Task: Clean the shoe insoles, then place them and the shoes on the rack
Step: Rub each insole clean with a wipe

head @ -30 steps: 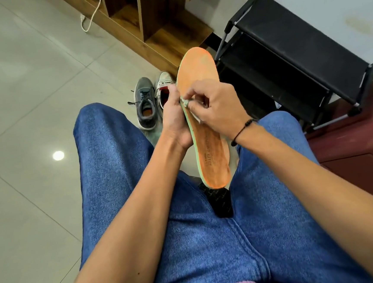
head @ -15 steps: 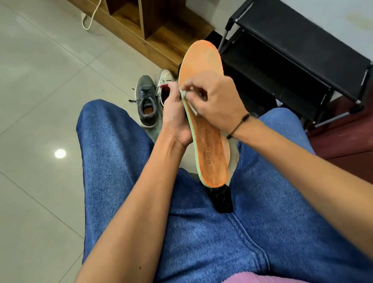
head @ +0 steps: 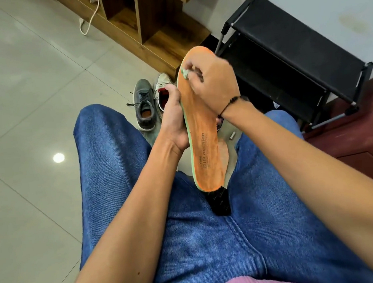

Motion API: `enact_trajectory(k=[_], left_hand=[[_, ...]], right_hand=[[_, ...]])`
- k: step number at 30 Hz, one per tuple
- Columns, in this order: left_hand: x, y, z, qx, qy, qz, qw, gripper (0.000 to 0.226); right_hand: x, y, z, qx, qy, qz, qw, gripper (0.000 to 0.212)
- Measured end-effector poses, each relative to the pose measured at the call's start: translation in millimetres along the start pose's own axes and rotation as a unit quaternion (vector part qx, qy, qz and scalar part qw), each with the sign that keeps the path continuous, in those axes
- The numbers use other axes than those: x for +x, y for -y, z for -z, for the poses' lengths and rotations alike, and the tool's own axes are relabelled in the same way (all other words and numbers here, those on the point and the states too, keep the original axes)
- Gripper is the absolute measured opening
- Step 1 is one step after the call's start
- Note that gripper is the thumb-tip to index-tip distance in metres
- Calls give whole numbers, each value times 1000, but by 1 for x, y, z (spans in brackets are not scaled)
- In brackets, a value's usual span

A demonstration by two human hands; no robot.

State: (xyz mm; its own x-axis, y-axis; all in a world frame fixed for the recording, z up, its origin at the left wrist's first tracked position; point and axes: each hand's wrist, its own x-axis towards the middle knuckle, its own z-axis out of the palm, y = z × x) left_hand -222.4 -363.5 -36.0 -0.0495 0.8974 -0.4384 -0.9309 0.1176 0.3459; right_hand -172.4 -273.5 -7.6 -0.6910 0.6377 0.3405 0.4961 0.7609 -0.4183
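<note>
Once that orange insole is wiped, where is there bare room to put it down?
Both black rack shelves look bare. Open floor tile lies left of the grey shoe. It is crowded between the knees: the shoes, a second insole and the orange insole cluster there.

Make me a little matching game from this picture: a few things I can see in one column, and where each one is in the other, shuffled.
Things:
1. orange insole
2. small wipe
3. grey shoe
4. black rack

Places:
A. on the floor tiles, beside a white shoe
B. against the wall, shelves bare
C. held up in the left hand
D. pinched in the right hand

Pairs: 1-C, 2-D, 3-A, 4-B
</note>
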Motion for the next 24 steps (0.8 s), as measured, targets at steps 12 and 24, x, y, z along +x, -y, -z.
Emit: enact_trajectory(k=[12, 24], left_hand=[[4, 1, 2, 11, -43, -12, 999, 74], [4, -7, 4, -32, -32, -53, 998, 90]], right_hand=[[-12, -18, 3, -80, 27, 7, 996, 18], [-67, 15, 5, 39, 55, 20, 998, 14]])
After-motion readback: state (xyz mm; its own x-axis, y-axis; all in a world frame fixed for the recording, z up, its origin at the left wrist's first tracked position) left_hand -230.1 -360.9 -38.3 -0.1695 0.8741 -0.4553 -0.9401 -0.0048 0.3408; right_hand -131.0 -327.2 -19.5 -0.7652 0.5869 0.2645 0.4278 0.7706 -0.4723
